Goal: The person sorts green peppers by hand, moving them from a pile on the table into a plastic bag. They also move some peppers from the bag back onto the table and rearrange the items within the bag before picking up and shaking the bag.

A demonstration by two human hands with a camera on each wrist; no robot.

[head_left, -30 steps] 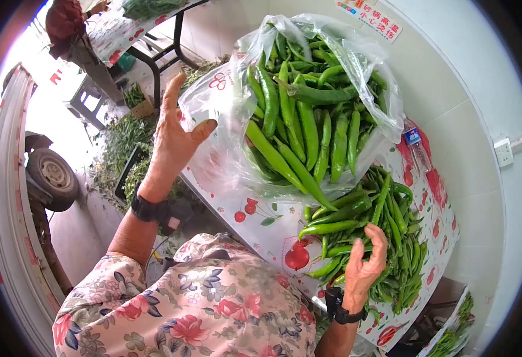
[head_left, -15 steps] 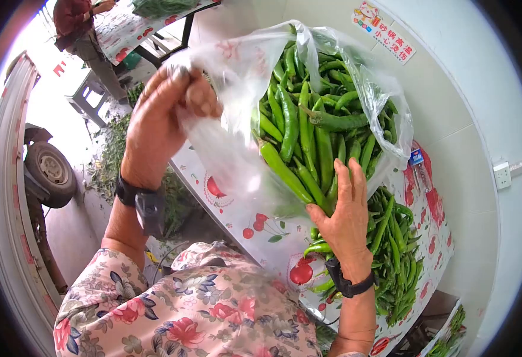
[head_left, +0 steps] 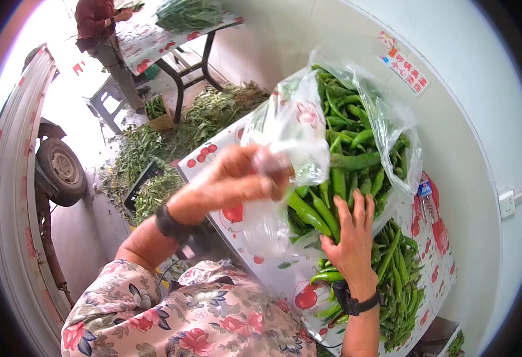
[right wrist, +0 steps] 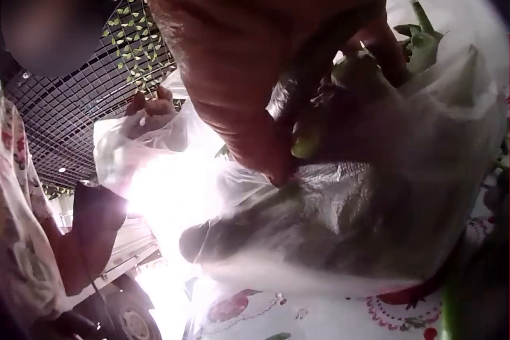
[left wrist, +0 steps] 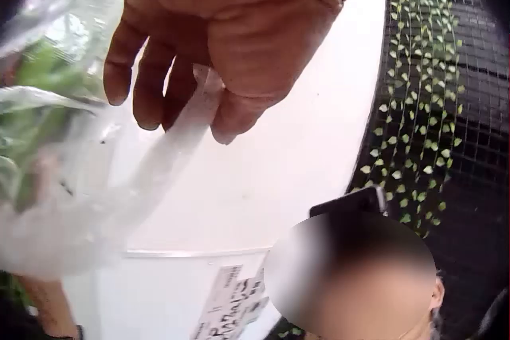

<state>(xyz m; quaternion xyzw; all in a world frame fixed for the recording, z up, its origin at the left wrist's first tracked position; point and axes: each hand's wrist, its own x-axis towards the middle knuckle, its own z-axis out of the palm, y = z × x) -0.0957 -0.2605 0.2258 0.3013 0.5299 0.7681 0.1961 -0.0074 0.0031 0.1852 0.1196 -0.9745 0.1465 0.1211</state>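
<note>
A clear plastic bag [head_left: 413, 166] full of long green peppers [head_left: 356, 119] stands on the table, its mouth facing up. My left hand [head_left: 237, 178], slightly blurred in the head view, pinches the bag's left edge and pulls it up over the peppers. In the left wrist view, the bag film [left wrist: 163, 157] runs between the thumb and fingers of that hand [left wrist: 231, 45]. My right hand [head_left: 353, 247] rests on the peppers at the bag's near side, fingers extended and spread, thumb apart. The right wrist view shows the thumb against the bag wall [right wrist: 343, 220].
A heap of loose green peppers [head_left: 401, 285] lies on the cherry-patterned tablecloth [head_left: 198, 157] to the right. A plastic bottle [head_left: 427, 202] lies near the wall. Leafy plant piles [head_left: 136, 143] cover the floor at left. Another person [head_left: 97, 30] stands at a second table [head_left: 142, 44].
My right hand has moved from the loose heap onto the bagged peppers. My left hand, earlier apart from the bag, has taken its edge and drawn it rightward over them. The head view has shifted.
</note>
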